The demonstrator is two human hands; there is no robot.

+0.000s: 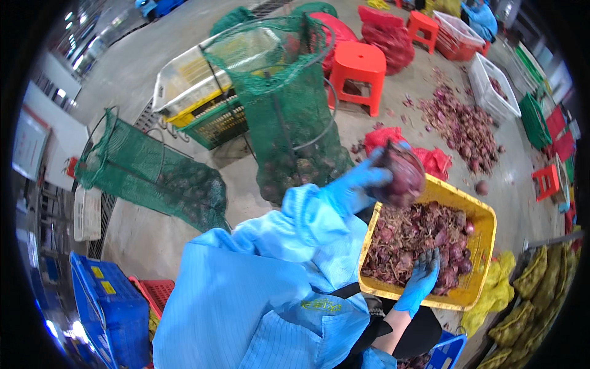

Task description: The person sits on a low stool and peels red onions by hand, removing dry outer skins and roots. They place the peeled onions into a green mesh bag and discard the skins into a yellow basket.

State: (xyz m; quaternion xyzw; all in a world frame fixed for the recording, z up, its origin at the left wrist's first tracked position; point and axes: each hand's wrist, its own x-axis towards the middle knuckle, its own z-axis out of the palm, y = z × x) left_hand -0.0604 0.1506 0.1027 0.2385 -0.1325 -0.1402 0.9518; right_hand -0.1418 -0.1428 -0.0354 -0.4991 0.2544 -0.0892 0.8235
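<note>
My left hand [362, 180], in a blue glove, grips a large red onion [402, 177] raised above the far corner of a yellow plastic crate [486, 230]. The onion looks slightly blurred and hides part of my fingers. Within the crate lie red onions [454, 251] among loose dry skins [392, 240]. My right hand [424, 274], also in a blue glove with dark-stained fingers, reaches over the near rim and rests at the onions. Its fingers are extended, and nothing shows in its grasp.
Green mesh bags on wire frames [295, 115] [152, 170] hold onions. Beyond the crate are a red net sack [431, 161], a red stool [357, 69] and an onion pile [461, 124]. Blue crates [108, 309] stand lower left. A co-worker [481, 20] sits far off.
</note>
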